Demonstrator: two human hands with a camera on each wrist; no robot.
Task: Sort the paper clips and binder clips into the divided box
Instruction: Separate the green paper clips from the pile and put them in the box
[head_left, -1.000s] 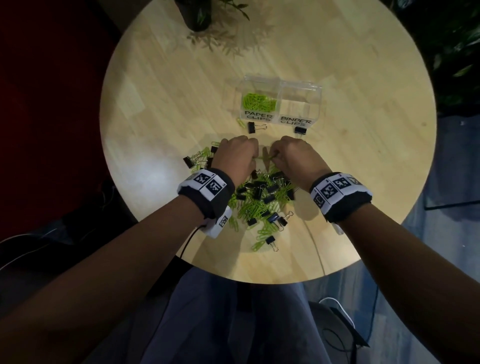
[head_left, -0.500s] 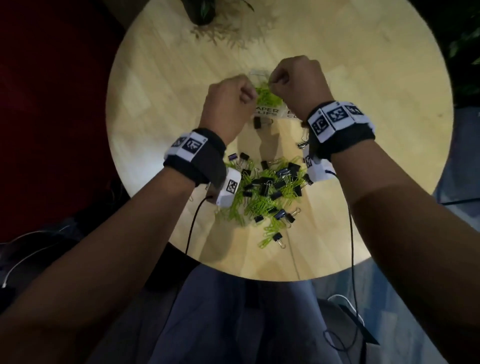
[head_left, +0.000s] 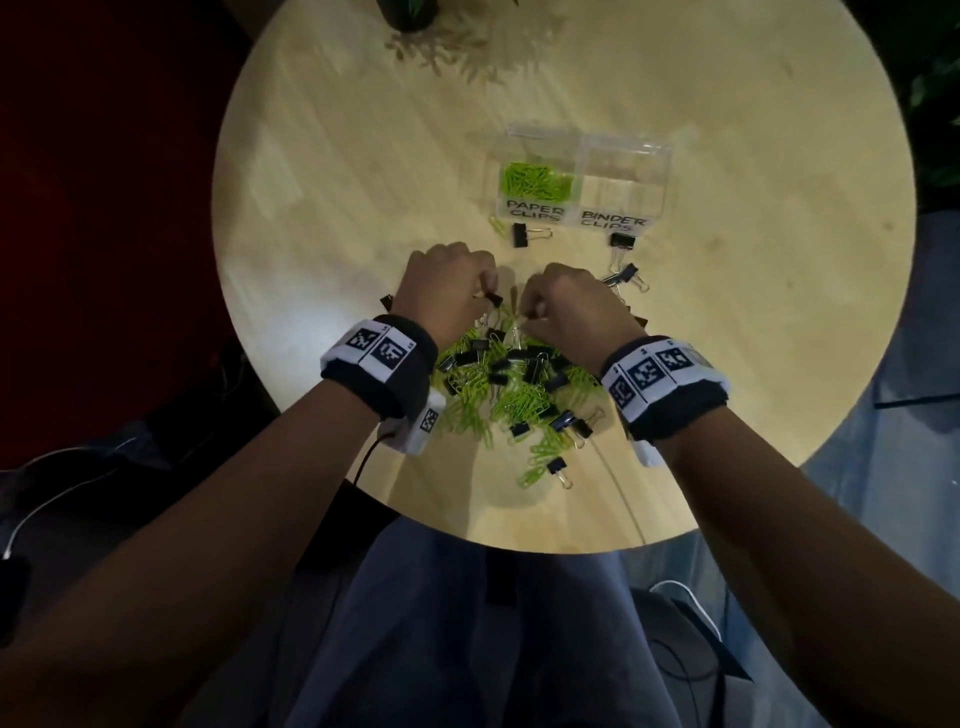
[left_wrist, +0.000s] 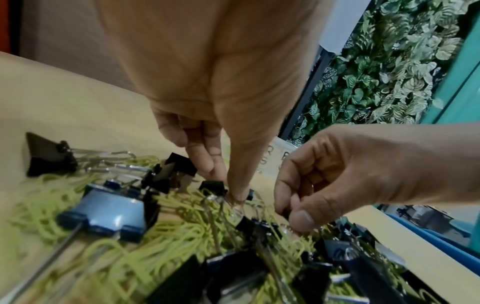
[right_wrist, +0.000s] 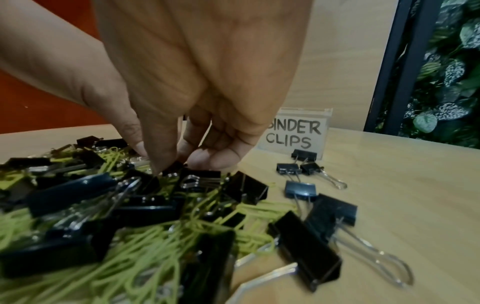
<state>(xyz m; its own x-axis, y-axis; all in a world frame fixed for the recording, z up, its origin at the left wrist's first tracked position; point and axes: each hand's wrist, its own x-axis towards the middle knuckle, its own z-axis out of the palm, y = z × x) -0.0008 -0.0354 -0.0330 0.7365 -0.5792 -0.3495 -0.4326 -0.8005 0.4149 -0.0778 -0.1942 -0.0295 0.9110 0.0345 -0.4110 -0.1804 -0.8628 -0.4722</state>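
Observation:
A heap of green paper clips and black binder clips (head_left: 514, 384) lies on the round wooden table (head_left: 322, 197). Beyond it stands the clear divided box (head_left: 670, 171). Its PAPER CLIPS side (head_left: 535, 179) holds green clips; the BINDER CLIPS side (head_left: 623, 182) looks bare. My left hand (head_left: 485, 296) (left_wrist: 228, 191) reaches into the heap's far edge and pinches a small black binder clip (left_wrist: 213, 185) between thumb and fingers. Close beside it, my right hand (head_left: 527, 312) (right_wrist: 168, 162) pinches another small black binder clip (right_wrist: 173, 166).
Loose binder clips (head_left: 524, 235) (head_left: 622, 240) (head_left: 623, 278) lie between the heap and the box, with one green paper clip (head_left: 498, 226) at the box's left corner. A dark plant pot (head_left: 405, 13) stands at the table's far edge. My lap lies under the near edge.
Half a second ago both hands were raised over the paper clips side of the box. They have come back down to the far edge of the heap and closed on clips.

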